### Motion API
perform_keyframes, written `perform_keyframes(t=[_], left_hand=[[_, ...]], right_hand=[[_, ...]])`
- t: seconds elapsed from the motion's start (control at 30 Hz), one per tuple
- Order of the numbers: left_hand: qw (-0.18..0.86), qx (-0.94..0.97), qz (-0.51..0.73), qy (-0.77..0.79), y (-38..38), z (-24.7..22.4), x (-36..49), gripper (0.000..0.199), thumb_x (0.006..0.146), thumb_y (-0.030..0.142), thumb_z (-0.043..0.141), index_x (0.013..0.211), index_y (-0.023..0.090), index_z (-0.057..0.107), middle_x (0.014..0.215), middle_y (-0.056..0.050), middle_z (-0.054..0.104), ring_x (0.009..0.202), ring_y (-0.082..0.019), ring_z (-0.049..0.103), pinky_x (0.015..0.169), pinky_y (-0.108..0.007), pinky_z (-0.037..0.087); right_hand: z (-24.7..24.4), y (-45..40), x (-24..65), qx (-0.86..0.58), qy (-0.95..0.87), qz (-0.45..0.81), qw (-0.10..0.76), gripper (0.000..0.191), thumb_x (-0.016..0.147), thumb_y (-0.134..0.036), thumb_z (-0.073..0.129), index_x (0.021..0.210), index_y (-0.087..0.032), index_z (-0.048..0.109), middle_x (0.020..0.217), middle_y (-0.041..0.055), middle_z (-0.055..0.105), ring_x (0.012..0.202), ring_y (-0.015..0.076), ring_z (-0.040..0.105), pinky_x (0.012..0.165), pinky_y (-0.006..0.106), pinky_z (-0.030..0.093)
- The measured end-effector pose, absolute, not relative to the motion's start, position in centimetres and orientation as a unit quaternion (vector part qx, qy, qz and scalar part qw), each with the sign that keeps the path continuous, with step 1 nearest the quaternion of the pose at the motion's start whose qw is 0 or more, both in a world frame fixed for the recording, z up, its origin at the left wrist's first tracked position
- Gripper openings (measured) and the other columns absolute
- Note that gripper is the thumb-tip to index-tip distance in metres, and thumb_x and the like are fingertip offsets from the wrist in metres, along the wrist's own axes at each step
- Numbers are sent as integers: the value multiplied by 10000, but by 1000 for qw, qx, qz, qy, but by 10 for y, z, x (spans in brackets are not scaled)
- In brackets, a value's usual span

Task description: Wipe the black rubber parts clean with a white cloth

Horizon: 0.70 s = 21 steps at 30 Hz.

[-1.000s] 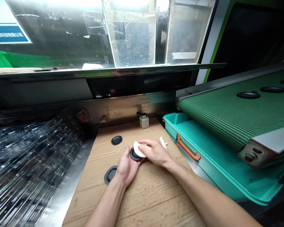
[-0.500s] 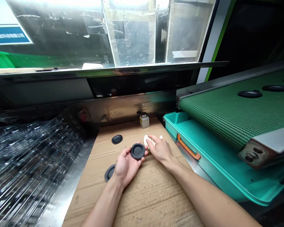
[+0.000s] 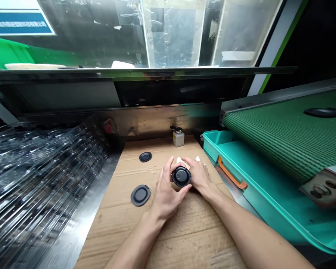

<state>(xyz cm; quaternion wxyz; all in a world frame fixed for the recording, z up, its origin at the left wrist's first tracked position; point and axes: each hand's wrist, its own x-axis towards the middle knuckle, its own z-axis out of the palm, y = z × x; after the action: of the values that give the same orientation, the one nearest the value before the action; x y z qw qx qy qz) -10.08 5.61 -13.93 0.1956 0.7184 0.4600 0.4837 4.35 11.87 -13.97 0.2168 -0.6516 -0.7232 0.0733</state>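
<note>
A round black plastic disc (image 3: 181,176) is gripped at its edge by my left hand (image 3: 168,190), with thumb and fingers on either side. Its face with a small raised mark is turned towards me. My right hand (image 3: 198,175) is at the disc's right side, fingers bent round a white cloth (image 3: 179,160), part of which shows above the disc. Two more black discs lie on the cardboard to the left, a farther one (image 3: 145,157) and a nearer one (image 3: 140,195). My right fingertips are partly hidden behind the held disc.
The cardboard sheet (image 3: 112,224) covers the bench. A small white bottle (image 3: 178,137) stands at its far end. To the right are a teal tray (image 3: 257,186) with an orange handle and a green conveyor belt (image 3: 274,123) carrying black discs. Clear plastic wrapping (image 3: 44,172) lies left.
My left hand has turned the disc from its recessed face to its marked face, now holding it by the edge instead of on the palm. My right hand has come against it. The view has shifted.
</note>
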Motion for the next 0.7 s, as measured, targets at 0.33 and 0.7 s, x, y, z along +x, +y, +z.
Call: perform_keyframes(t=[0.33,0.7], left_hand=[[238,699,470,484,56,-141,-102,952,705,221,758,1464,310,192,1292,-46,597,1209,-216,535,1029,-400,425],[324,659,502,458,58,-144,-101,947,675,223,774,1466,270,256,1293,-95,601,1243,-264,526,1073,-431,374]], right_hand=[[-148,120,44,-647,-721,52,242,378,952,-496,399,1195,-330,636,877,56,717,814,233,649,659,292,410],[-154,123,42,-640,-703,75,301,384,938,-516,427,1154,-306,665,961,40,732,874,222,666,714,292,452]])
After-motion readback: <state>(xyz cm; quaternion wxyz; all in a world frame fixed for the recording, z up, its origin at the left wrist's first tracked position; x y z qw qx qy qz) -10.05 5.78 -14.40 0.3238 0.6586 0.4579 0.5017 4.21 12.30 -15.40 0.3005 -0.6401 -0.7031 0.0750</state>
